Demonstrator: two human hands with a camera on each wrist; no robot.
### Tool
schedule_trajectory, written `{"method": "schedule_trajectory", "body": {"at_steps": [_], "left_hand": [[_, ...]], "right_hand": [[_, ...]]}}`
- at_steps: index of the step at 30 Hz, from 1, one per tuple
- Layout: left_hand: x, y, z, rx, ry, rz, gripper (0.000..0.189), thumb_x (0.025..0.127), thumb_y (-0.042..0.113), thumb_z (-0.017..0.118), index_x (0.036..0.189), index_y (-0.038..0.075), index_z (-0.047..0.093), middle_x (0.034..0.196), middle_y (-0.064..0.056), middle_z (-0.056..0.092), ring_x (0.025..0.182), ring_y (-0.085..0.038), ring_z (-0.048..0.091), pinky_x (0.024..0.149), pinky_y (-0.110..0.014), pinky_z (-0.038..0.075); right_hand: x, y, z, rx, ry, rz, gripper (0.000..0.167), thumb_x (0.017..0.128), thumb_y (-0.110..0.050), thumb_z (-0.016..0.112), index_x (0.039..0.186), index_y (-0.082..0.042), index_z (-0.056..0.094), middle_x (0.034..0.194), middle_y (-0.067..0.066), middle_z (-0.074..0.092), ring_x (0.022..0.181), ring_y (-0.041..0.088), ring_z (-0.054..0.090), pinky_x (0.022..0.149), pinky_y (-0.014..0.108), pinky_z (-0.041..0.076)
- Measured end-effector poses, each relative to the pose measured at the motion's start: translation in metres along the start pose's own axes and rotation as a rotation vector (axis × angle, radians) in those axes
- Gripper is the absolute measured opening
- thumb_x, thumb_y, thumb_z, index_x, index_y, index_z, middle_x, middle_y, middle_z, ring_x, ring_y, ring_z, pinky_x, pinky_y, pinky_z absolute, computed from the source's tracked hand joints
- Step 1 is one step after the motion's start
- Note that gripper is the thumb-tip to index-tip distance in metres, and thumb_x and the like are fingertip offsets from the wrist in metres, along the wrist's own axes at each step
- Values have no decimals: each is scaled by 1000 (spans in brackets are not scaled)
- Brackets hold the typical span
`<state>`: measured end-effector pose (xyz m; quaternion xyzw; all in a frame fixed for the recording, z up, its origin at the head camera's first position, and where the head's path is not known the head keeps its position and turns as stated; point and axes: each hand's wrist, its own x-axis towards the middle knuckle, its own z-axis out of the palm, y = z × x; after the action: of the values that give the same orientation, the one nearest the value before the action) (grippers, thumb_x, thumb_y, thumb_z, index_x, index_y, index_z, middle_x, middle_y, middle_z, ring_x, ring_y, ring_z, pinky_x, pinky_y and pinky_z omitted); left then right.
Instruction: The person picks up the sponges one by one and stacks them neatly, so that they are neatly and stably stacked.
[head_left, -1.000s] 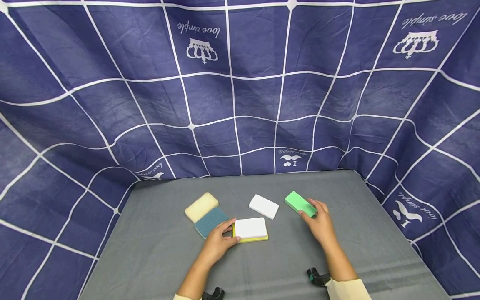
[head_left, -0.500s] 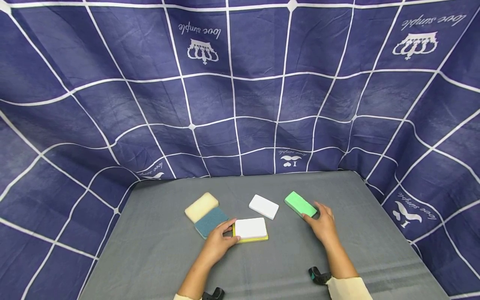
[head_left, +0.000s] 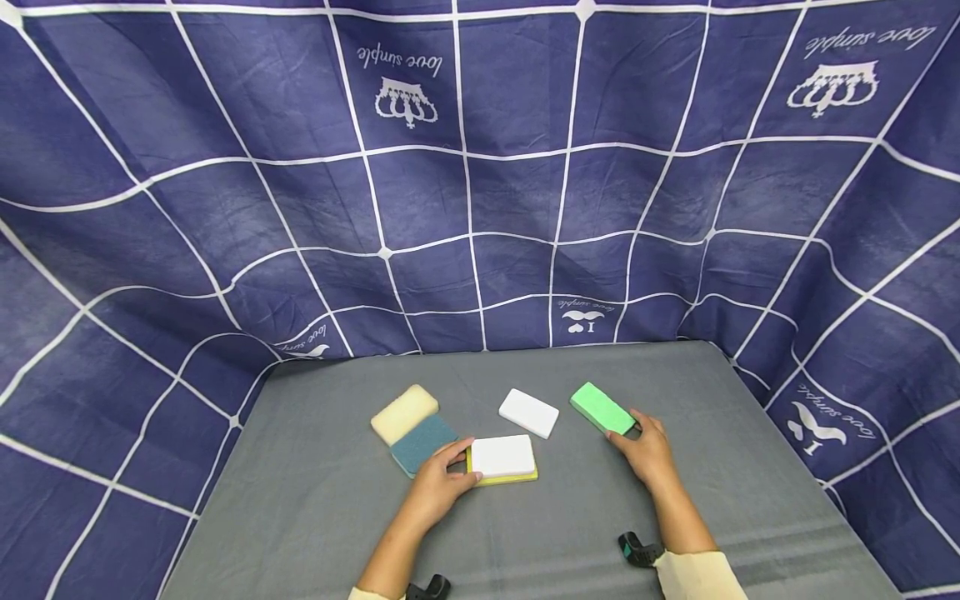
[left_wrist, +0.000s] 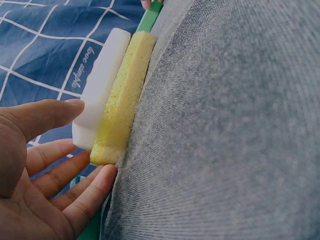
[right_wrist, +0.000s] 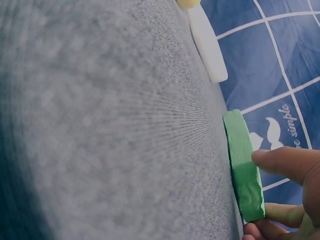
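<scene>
A white sponge [head_left: 502, 457] lies on a yellow sponge [head_left: 510, 480], their edges nearly lined up. At the left end of this stack rests my left hand [head_left: 435, 490]. Its thumb overlaps the near corner, and its relaxed fingers [left_wrist: 80, 202] touch the end from behind, without closing round it. To the right lies a green sponge [head_left: 600, 408], flat on the table. My right hand [head_left: 649, 450] is at the green sponge's near right end, thumb against or just beside its side and loose fingers [right_wrist: 287, 214] at its short end, partly hidden behind it.
A second white sponge [head_left: 528, 413] lies between the stack and the green sponge. Behind my left hand are a cream sponge [head_left: 403, 414] and a blue-green scouring pad [head_left: 423, 444], touching each other. A grey cloth covers the table [head_left: 315, 500]; a blue checked curtain [head_left: 517, 192] hangs behind.
My right hand has loosened from the green sponge and drawn back slightly to the right, its fingers leaving the far side. The green sponge and my left hand look unmoved.
</scene>
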<state>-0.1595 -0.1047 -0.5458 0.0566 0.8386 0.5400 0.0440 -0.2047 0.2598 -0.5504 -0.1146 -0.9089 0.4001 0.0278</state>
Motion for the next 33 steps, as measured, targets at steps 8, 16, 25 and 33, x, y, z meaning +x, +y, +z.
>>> {"method": "schedule_trajectory", "body": {"at_steps": [8, 16, 25, 33], "left_hand": [[0, 1, 0, 13, 13, 5, 59, 84, 14, 81, 139, 6, 61, 141, -23, 58, 116, -36, 65, 86, -36, 61], [1, 0, 0, 0, 9, 1, 59, 85, 15, 80, 139, 5, 61, 140, -22, 59, 119, -35, 64, 87, -34, 61], [1, -1, 1, 5, 2, -8, 59, 85, 16, 80, 139, 6, 61, 141, -21, 58, 122, -35, 63, 89, -34, 60], [1, -1, 0, -6, 1, 2, 60, 84, 14, 81, 140, 5, 60, 143, -23, 56, 123, -38, 62, 87, -34, 61]], "right_hand": [[1, 1, 0, 3, 5, 10, 71, 90, -22, 73, 148, 6, 42, 136, 32, 47, 128, 47, 46, 108, 59, 38], [1, 2, 1, 32, 11, 15, 68, 90, -20, 73, 146, 7, 44, 138, 32, 46, 130, 45, 46, 109, 57, 39], [0, 3, -2, 134, -4, 47, 68, 91, -21, 73, 147, 3, 45, 139, 27, 45, 131, 41, 46, 105, 52, 41], [-3, -4, -6, 234, -35, 55, 68, 90, -25, 76, 148, -3, 47, 139, 21, 46, 127, 35, 52, 84, 14, 45]]}}
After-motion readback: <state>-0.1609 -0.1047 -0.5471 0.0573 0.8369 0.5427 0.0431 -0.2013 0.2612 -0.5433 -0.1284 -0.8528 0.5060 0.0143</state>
